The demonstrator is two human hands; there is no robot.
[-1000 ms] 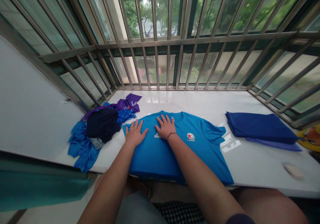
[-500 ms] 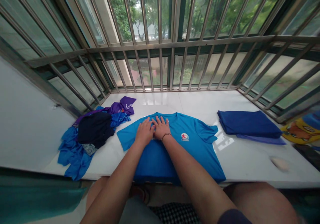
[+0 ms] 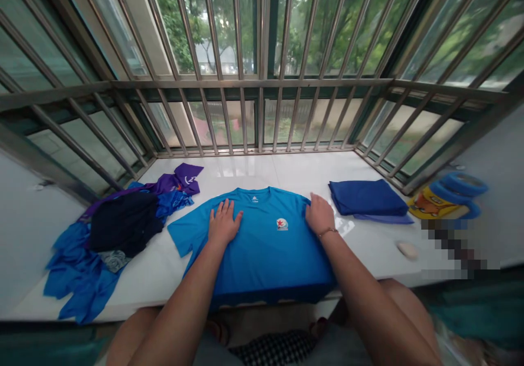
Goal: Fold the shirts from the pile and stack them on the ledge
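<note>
A blue short-sleeved T-shirt (image 3: 257, 251) lies spread on the white ledge, collar toward the window, its lower part hanging over the front edge. A small round badge (image 3: 282, 224) with a red star shows on its chest. Flat on the upper left chest rests my left hand (image 3: 224, 223), fingers spread. My right hand (image 3: 321, 214), a thin bracelet at its wrist, is at the right shoulder with most fingers curled onto the cloth. That hand and forearm largely hide the right sleeve, while the left sleeve (image 3: 184, 232) lies out to the side.
Crumpled clothes (image 3: 123, 224) in purple, navy and bright blue are heaped at the left. Folded dark blue cloth (image 3: 368, 198) lies at the right, near a pale oval object (image 3: 408, 250) and a blue-and-yellow jug (image 3: 446, 194). Metal bars (image 3: 262, 85) close off the window behind.
My hands have parted from the middle of the collar area: the left slid a little toward me, the right went out to the right shoulder. The view has turned rightward.
</note>
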